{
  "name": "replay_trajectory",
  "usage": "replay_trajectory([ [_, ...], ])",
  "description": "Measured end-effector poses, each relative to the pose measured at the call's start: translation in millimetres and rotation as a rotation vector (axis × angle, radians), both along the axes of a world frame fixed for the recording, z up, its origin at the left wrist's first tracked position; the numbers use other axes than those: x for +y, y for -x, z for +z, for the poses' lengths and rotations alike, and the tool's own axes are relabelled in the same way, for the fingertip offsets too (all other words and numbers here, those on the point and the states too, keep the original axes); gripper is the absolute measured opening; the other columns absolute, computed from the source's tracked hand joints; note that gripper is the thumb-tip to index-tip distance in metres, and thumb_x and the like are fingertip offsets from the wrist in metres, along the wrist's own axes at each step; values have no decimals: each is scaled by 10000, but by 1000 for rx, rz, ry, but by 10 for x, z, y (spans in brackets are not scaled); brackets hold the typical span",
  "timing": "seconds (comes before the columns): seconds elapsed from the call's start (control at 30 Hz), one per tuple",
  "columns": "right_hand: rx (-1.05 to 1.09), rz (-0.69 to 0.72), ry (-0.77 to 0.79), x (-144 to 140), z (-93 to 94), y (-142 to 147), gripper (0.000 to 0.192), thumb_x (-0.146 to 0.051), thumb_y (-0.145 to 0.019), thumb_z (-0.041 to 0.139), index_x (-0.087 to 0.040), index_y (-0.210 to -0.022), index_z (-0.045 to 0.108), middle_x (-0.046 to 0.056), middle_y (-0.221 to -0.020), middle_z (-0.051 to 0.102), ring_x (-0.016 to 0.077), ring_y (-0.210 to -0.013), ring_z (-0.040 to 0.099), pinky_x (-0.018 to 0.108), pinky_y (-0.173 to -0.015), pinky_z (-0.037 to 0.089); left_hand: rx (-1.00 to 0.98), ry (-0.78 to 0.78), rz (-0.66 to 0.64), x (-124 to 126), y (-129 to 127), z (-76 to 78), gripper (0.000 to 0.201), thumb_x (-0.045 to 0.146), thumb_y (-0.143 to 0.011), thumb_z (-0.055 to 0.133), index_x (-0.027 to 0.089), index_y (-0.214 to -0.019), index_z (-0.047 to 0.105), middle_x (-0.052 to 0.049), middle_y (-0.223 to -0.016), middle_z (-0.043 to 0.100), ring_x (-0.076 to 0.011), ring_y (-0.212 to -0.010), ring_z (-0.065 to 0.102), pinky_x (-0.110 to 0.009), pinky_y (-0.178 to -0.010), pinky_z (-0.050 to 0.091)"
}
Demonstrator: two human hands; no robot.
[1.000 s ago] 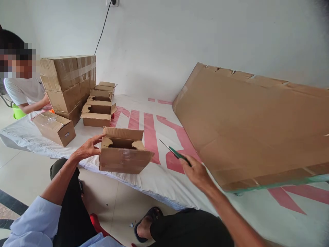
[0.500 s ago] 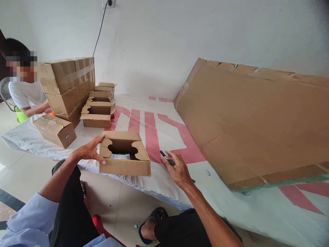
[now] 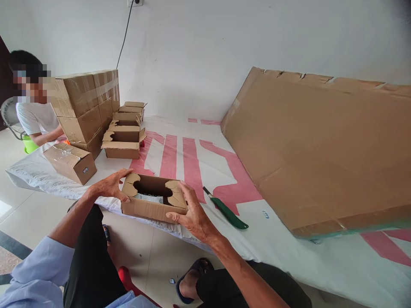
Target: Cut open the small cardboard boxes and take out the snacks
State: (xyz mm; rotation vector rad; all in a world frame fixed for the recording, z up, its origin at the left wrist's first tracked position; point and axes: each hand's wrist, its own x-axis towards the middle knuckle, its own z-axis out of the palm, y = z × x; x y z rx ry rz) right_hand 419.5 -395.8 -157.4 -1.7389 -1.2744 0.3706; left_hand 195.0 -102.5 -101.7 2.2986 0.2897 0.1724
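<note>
White-and-red sheet, near edge: left hand and right hand gripping open carton (green knife just beside); overhanging, liable to tip floorward.

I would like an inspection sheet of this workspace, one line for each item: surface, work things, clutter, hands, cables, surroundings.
Surface: white sheet with pink markings, spread low over a tiled floor.
Work things: small open carton at the sheet's near edge, flaps partly folded in, something pale inside.
Clutter: green-handled scissors lying right of the carton; row of open cartons; stack of taped boxes; one taped box apart; large flat cardboard sheet.
Hands: left hand on the carton's left side; right hand on its right corner.
Cables: black cable hanging down the wall.
Surroundings: white wall; another person seated behind the stack.
</note>
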Motion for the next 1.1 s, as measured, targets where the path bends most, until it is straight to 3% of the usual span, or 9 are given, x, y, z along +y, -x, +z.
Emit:
replay_trajectory([
  [0.1,-107,26,57,-48,1,-31,1123,-482,-831,856,-366,-1732,196,110,-1821,193,368,-1668,216,575,-1332,290,16,38,-16,20,4,13,1198,528,-597,980,236,-1634,456,-165,-1520,549,-404,-1416,547,-493,-1084,568],
  [0.4,-415,-19,19,-13,-41,-56,959,-372,-888,779,-340,-1712,291,120,-1756,359,367,-1584,411,581,-1243,451,77,-3,-9,-78,17,145,1205,609,-627,936,264,-1651,401,-151,-1576,515,-396,-1451,514,-471,-1076,560],
  [0.5,-478,11,65,-43,117,-27,945,-403,-880,800,-341,-1699,332,109,-1761,360,377,-1577,417,585,-1231,461,136,-97,73,-235,-18,289,1005,668,-714,857,240,-1551,503,-147,-1546,536,-384,-1429,535,-477,-1127,510],
  [0.6,-593,71,5,18,312,48,776,-434,-916,781,-257,-1615,495,144,-1744,392,383,-1579,408,592,-1255,421,153,-266,169,-496,-148,376,721,646,-771,809,221,-1325,629,-128,-1407,597,-352,-1282,623,-477,-1100,508],
  [0.73,-735,230,-28,187,455,144,442,-442,-988,719,-175,-1339,731,176,-1474,683,399,-1525,480,595,-1242,417,218,-465,324,-779,-345,373,476,382,-770,778,212,-1190,634,-124,-1294,607,-341,-1168,662,-456,-977,553],
  [0.83,-779,266,-18,225,493,122,289,-438,-994,721,-188,-1119,793,139,-1147,800,404,-1418,581,586,-1194,455,180,-437,350,-787,-360,376,410,252,-756,683,192,-1160,652,-116,-1190,651,-321,-1085,682,-445,-946,558],
  [0.9,-806,227,-55,180,519,59,263,-441,-1002,714,-195,-1059,786,128,-1090,799,395,-1368,613,565,-1158,479,88,-317,326,-697,-286,387,451,253,-804,613,189,-1248,656,-102,-1178,696,-301,-1068,690,-438,-969,559],
  [1.0,-849,89,-151,58,552,-64,231,-392,-1048,644,-201,-1002,765,120,-1056,799,373,-1286,652,536,-1105,501,-81,-162,320,-512,-109,363,578,250,-911,471,200,-1478,572,-96,-1356,705,-273,-1204,682,-411,-1066,543],
  [1.1,-860,-42,-242,-55,522,-157,229,-282,-1070,574,-212,-937,747,89,-961,804,354,-1194,675,527,-1053,515,-172,-260,368,-410,48,287,614,213,-929,439,164,-1531,548,-132,-1536,616,-285,-1406,589,-436,-1198,471],
])
